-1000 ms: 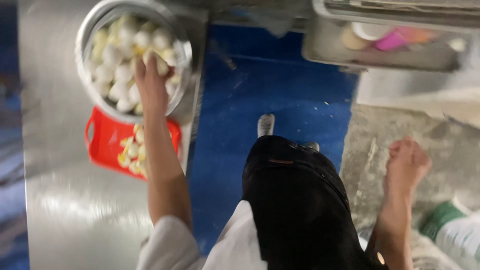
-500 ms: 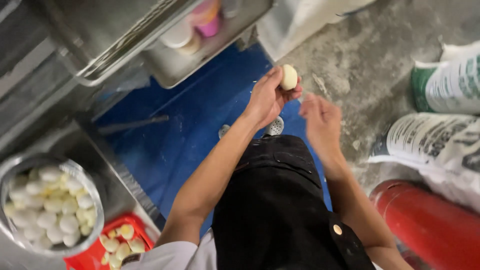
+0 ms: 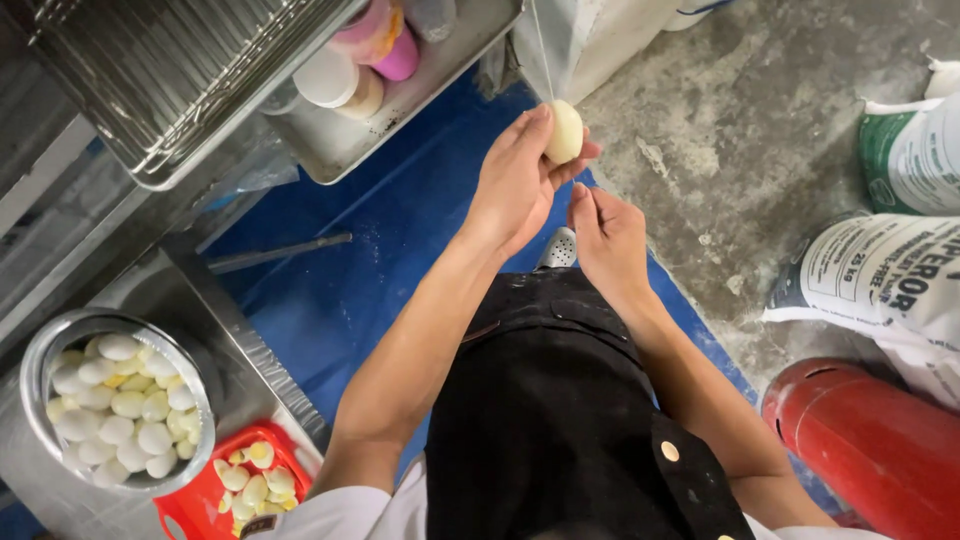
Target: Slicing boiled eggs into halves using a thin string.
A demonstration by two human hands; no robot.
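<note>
**Above blue floor, peeled egg pinched in left hand**

Head view: underfoot, a blue floor mat (image 3: 330,290) meeting rough grey concrete (image 3: 760,130). At lower left, a steel tabletop (image 3: 215,320) carrying a round metal bowl (image 3: 35,365) heaped with pale peeled eggs and, just beside it, a red basket (image 3: 200,500) of yellowish halved pieces. Higher up, a metal tray (image 3: 340,150) with pink and white containers. At right, printed sacks (image 3: 880,280) and a red cylinder (image 3: 880,440) lying on the concrete.

Held up over the mat's edge, well apart from the bowl: one egg (image 3: 565,130), smooth, oval, cream-white, unmarked. Left hand (image 3: 515,185) closed on it, fingertips and thumb pinching its lower side. Right hand (image 3: 610,235) just below, fingers loosely together, holding nothing, not touching the egg.

Against half a second before: egg in much the same grip, right hand drawn in closer beneath the left, bowl and basket sitting nearer the frame's lower corner.
</note>
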